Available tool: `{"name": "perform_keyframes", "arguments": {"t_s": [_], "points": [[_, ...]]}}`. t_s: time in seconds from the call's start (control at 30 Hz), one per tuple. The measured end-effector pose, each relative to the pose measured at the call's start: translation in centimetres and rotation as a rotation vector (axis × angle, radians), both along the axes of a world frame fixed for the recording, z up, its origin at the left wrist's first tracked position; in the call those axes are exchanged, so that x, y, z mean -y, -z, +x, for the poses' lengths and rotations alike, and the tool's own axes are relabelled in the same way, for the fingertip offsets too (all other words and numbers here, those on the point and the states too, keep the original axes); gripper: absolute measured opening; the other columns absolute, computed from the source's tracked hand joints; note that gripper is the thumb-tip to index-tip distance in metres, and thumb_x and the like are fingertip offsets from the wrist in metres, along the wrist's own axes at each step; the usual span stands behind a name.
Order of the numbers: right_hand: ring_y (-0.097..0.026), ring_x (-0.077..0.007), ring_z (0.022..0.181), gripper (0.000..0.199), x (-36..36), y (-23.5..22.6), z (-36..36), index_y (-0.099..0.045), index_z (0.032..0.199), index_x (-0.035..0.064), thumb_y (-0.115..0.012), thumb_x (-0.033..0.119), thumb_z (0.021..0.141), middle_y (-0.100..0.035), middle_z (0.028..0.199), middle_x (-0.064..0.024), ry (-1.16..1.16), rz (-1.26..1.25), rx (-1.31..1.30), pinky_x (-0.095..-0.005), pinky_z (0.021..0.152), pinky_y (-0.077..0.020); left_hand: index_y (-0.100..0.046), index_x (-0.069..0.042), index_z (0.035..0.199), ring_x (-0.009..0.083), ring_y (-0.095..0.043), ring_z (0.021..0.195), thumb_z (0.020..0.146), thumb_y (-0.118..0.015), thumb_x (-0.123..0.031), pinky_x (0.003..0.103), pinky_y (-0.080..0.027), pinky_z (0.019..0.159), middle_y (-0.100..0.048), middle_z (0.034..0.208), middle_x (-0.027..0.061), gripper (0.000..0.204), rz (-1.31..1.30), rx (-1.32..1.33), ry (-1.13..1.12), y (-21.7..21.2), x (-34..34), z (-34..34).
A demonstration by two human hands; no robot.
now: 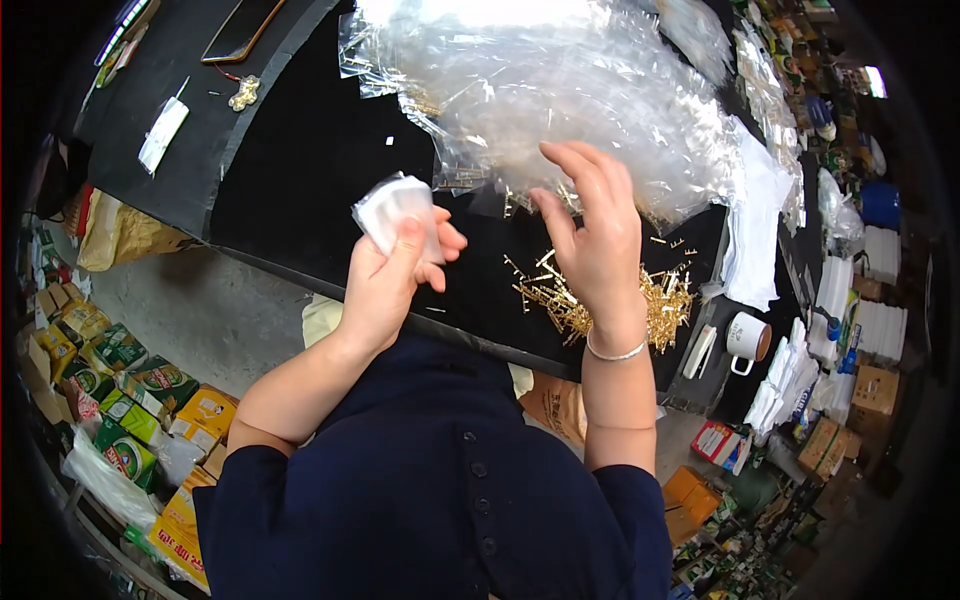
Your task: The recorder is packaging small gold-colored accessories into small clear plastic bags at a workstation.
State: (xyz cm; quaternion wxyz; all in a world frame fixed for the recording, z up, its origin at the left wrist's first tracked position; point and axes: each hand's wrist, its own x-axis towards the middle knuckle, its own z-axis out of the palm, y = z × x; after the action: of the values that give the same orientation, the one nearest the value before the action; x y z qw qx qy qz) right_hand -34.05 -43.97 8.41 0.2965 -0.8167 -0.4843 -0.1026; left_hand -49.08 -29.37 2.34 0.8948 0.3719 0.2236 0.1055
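Observation:
A small stack of clear plastic bags is pinched in my left hand, the thumb on top and the fingers beneath. My right hand is raised with thumb and fingers apart, nothing visible between them. Under and beside my right wrist lies a pile of small gold-coloured metal pieces on the black tabletop. Just beyond both hands spreads a big heap of clear plastic bags, some with gold pieces inside along the near edge.
On the right stand a white mug and a white stapler-like object, near white folded sheets. A phone with a charm lies at the far left. Boxes and cartons crowd the floor on both sides.

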Motion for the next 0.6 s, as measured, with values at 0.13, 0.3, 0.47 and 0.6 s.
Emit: {"name": "perform_keyframes", "arguments": {"t_s": [0.13,0.3,0.47,0.6], "points": [[-0.060,-0.0254,0.080,0.027,1.2,0.0,-2.0,-0.064,0.099,0.0022,-0.074,0.001,0.074,-0.063,0.091,-0.0115,0.128,-0.040,-0.141,-0.0350,0.068,-0.0490,-0.059,-0.001,0.106,0.0118,-0.061,0.080,0.095,-0.062,-0.019,0.022,-0.048,0.063,-0.065,0.095,0.0098,0.021,0.116,-0.051,0.105,0.9,0.2,-0.4],[-0.060,-0.0245,0.077,0.019,2.6,3.0,-3.6,-0.063,0.088,0.0024,-0.075,0.003,0.074,-0.059,0.087,-0.0121,0.012,-0.422,-0.311,-0.0331,0.064,-0.0478,-0.061,-0.002,0.093,0.0095,-0.059,0.074,0.090,-0.067,-0.012,0.021,-0.045,0.057,-0.065,0.089,0.0084,0.012,0.157,-0.008,0.114,-0.1,1.7,0.4],[-0.061,-0.0216,0.071,0.016,2.8,2.7,-3.7,-0.063,0.087,0.0009,-0.074,0.002,0.075,-0.059,0.081,-0.0112,0.009,-0.336,-0.485,-0.0295,0.059,-0.0470,-0.062,-0.002,0.088,0.0092,-0.058,0.069,0.087,-0.071,-0.011,0.021,-0.045,0.053,-0.065,0.086,0.0072,0.013,0.137,-0.025,0.213,0.2,1.8,0.0],[-0.063,-0.0195,0.070,0.014,2.0,0.1,-4.1,-0.064,0.088,-0.0015,-0.072,-0.003,0.076,-0.063,0.081,-0.0096,0.097,0.183,-0.852,-0.0278,0.059,-0.0484,-0.063,-0.001,0.092,0.0097,-0.059,0.068,0.085,-0.074,-0.013,0.021,-0.046,0.052,-0.065,0.085,0.0065,0.018,0.139,-0.057,0.212,-0.4,2.1,0.4]]}}
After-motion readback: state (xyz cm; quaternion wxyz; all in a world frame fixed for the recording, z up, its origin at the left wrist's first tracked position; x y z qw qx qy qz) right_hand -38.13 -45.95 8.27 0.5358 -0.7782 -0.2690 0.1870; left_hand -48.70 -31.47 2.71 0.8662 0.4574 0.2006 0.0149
